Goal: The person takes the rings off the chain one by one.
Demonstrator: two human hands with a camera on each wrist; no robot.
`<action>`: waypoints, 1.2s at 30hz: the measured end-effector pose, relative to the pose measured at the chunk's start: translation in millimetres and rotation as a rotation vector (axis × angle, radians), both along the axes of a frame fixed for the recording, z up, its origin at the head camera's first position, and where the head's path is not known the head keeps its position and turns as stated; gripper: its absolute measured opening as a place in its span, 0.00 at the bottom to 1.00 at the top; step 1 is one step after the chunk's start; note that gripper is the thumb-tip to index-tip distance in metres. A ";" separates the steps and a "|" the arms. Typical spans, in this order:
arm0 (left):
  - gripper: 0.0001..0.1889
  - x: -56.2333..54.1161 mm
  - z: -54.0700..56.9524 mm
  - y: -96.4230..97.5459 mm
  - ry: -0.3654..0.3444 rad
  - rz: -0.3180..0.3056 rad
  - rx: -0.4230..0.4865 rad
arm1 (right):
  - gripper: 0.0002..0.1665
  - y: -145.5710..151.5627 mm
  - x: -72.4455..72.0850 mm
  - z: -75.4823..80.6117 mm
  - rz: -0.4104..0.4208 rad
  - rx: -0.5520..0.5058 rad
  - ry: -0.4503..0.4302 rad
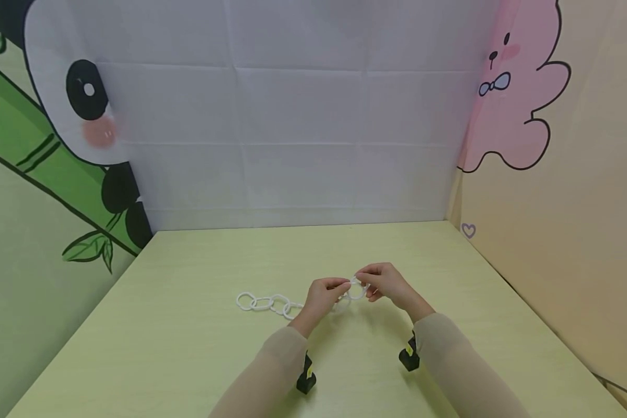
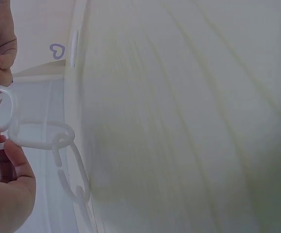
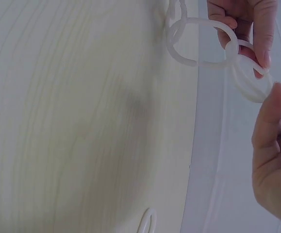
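Note:
A chain of white plastic rings lies on the table and rises at its right end to both hands. My left hand pinches a link at that end between thumb and fingers. Close beside it on the right, my right hand pinches the edge of an end ring. In the right wrist view, rings overlap between the fingertips, and another link hangs from them toward the tabletop. The left wrist view has the linked rings sloping down from the fingers.
A separate white loop lies on the pale wooden table. A white sheet backs the table, with painted walls at both sides. Black wrist cameras hang below the sleeves.

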State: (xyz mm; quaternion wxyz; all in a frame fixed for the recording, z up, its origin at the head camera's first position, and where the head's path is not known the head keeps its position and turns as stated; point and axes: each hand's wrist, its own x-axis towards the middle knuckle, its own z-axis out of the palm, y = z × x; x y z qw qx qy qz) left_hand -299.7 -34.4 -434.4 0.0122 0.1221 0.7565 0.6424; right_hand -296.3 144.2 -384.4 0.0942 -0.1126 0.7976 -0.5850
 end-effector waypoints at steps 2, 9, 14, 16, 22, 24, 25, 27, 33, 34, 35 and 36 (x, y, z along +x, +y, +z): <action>0.15 0.2 -0.1 -0.4 0.002 -0.006 0.012 | 0.15 -2.3 5.1 6.2 0.006 0.011 0.000; 0.14 -1.1 0.7 -0.6 0.019 -0.005 -0.025 | 0.15 -5.5 13.1 14.8 0.004 0.009 -0.005; 0.13 -2.1 1.7 -0.1 0.010 0.000 -0.036 | 0.15 -2.8 6.3 7.0 0.007 -0.003 -0.006; 0.13 -2.5 1.5 0.5 0.007 0.002 -0.036 | 0.15 -0.6 1.0 0.2 0.007 -0.006 -0.007; 0.13 -1.3 3.5 2.2 0.014 0.009 -0.035 | 0.14 4.1 -8.9 -12.3 0.004 -0.012 -0.006; 0.13 -0.9 4.5 2.5 0.013 0.013 -0.041 | 0.13 4.7 -9.4 -12.7 0.004 -0.016 -0.007; 0.13 -0.8 4.6 2.7 0.012 0.013 -0.044 | 0.13 5.1 -9.8 -13.2 0.005 -0.017 -0.008; 0.13 -0.5 4.7 3.1 0.013 0.014 -0.048 | 0.13 6.0 -10.6 -14.3 0.007 -0.020 -0.005; 0.13 -1.6 4.1 3.3 0.014 0.005 -0.052 | 0.14 7.9 -12.1 -16.6 0.027 -0.025 -0.006; 0.13 -2.2 3.6 3.1 0.017 0.008 -0.052 | 0.14 8.1 -12.2 -16.9 0.031 -0.025 -0.008; 0.13 -3.1 2.9 2.9 0.019 0.014 -0.053 | 0.13 8.4 -12.1 -17.0 0.036 -0.022 -0.009; 0.13 -3.9 2.0 2.7 0.019 0.020 -0.054 | 0.13 8.6 -12.1 -17.3 0.042 -0.020 -0.010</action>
